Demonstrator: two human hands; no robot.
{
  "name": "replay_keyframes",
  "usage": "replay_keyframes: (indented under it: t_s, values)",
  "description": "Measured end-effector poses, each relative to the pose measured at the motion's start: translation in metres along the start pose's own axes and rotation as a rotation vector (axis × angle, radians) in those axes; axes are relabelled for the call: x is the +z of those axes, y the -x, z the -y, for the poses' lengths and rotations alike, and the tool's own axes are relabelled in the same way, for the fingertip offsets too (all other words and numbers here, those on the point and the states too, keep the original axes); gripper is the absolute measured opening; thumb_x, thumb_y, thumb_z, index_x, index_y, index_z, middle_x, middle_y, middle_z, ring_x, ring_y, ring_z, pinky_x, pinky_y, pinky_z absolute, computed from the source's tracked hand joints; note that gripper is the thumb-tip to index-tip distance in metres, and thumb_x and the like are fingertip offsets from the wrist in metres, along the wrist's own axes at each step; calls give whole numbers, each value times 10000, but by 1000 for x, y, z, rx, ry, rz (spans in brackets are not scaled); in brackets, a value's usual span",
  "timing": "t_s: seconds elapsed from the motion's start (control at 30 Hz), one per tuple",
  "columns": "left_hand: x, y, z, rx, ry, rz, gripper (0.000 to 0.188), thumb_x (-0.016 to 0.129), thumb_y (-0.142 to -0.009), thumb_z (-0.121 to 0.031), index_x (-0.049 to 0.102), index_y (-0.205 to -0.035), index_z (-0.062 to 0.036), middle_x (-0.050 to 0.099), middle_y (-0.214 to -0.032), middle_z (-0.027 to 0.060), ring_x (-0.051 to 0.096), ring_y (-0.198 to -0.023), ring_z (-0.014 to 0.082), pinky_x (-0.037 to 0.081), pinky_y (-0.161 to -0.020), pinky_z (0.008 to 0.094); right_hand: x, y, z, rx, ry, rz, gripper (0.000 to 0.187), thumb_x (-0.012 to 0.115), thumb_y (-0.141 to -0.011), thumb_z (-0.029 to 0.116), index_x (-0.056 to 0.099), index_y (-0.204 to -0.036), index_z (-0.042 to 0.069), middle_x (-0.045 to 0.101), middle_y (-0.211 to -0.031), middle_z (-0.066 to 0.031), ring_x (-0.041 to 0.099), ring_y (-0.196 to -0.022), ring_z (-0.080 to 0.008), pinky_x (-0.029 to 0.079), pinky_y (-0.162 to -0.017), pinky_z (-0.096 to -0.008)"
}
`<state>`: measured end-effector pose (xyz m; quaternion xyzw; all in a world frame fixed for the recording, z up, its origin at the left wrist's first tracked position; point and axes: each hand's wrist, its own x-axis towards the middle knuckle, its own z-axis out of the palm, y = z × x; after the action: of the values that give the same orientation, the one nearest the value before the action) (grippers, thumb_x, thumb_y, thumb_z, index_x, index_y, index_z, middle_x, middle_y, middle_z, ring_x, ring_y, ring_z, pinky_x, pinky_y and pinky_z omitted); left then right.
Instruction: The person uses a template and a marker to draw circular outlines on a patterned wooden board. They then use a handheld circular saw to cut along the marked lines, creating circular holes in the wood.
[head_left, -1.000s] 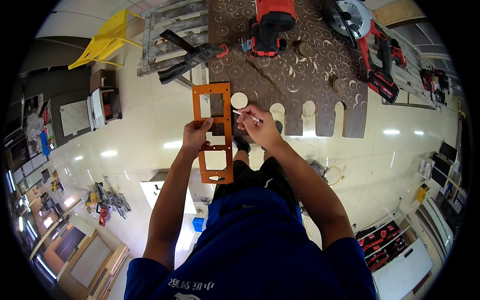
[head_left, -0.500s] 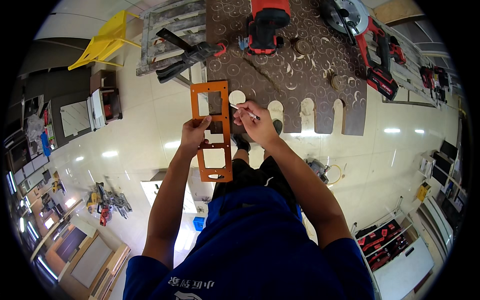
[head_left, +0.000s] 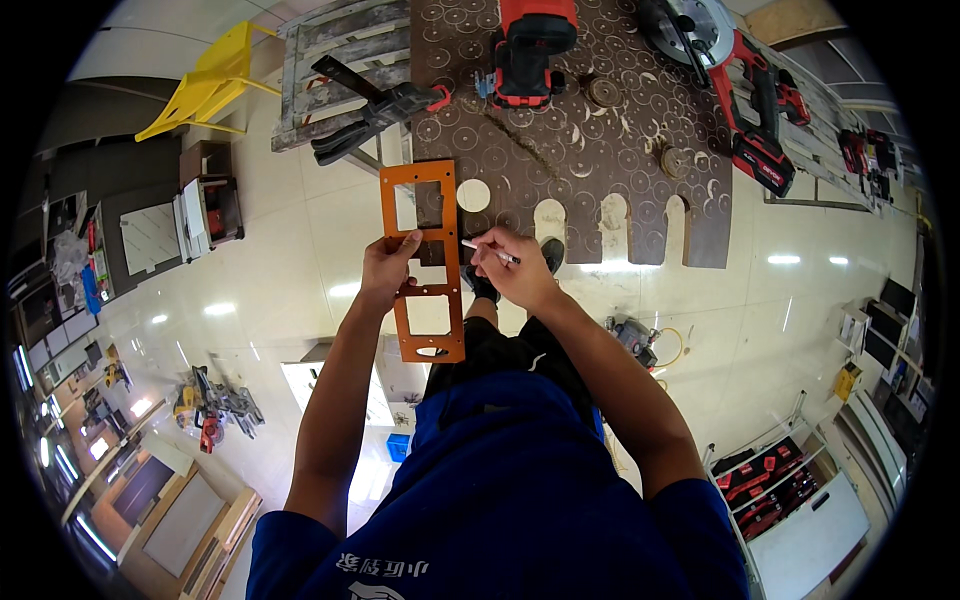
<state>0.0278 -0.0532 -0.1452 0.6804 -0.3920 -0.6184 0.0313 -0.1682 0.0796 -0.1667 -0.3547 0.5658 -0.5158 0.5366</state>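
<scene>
My left hand (head_left: 385, 268) grips the left edge of a long orange template board (head_left: 428, 262) with three rectangular cutouts, held upright-lengthwise in front of me. My right hand (head_left: 512, 265) pinches a thin white pencil (head_left: 488, 251) whose tip meets the board's right edge near the middle crossbar. Both forearms reach up from my blue-shirted body. Beyond the board lies a brown patterned worktop (head_left: 580, 130) with rounded notches along its near edge.
On the worktop stand a red power tool (head_left: 530, 45) and a red circular saw (head_left: 735, 80). A black bar clamp (head_left: 375, 110) lies on a grey pallet, a yellow chair (head_left: 205, 85) farther left. Small tools lie on the glossy tile floor (head_left: 215, 405), a red tool rack (head_left: 765, 475) at right.
The orange board and both hands have shifted slightly down and nearer to me. The pencil tip stays at the board's right edge.
</scene>
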Motion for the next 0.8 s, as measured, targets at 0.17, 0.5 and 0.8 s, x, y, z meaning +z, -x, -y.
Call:
replay_keyframes:
  t_s: [0.17,0.5,0.8]
  values:
    - [-1,-1,2,3,8,-6,451,759,-902,-460,631,-979,-34,440,-593,-23,520,-475,113,592,-441,325,3,15,-3,-33,37,10,121,563,-996,36,623,-1059,-47,701,-847,-79,680,-731,-101,565,-672,-248]
    - [0,3,-3,-24,7,5,447,753,-908,-453,615,-978,-33,445,-608,-22,522,-475,109,599,-441,332,1,-19,9,68,-93,-61,149,571,-1007,75,628,-1076,-44,691,-854,-81,687,-738,-110,567,-672,-260]
    - [-1,0,2,29,25,13,448,760,-902,-456,633,-974,-33,472,-609,-18,519,-466,103,592,-446,311,7,16,1,-21,14,-36,120,593,-972,52,635,-1030,-44,701,-785,-92,706,-718,-127,572,-644,-272]
